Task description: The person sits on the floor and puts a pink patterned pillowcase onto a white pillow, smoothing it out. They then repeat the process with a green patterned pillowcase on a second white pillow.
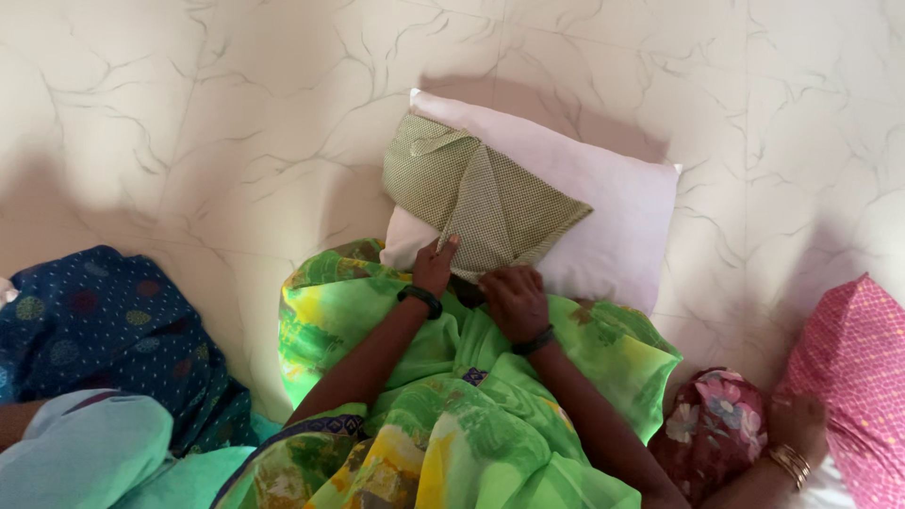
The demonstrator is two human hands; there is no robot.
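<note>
Pinched between thumb and fingers of the left hand (435, 267) is the near edge of an olive-green dotted pillow cover (476, 200), which lies folded and rumpled across the left part of a white pillow (617, 219). Just to its right, the right hand (514, 300) rests palm down with its fingers curled over the cover's near edge and the pillow under it; whether it actually clamps the cloth cannot be told. Each wrist wears a dark bangle.

Nearest of all, the person's lap is draped in a bright green and yellow printed sari (462, 415), and both forearms reach out over it toward the pillow, whose near side touches the sari's folds. At the near left sits someone in dark blue patterned cloth (104, 325) with a pale blue garment (90, 452) in front of it. At the near right, another person's hand (797, 429) with gold bangles rests beside maroon floral fabric (707, 424) and a pink patterned cloth (853, 377).

Farther off, beyond the pillow, lies the cream marble-veined tile floor (236, 113).
</note>
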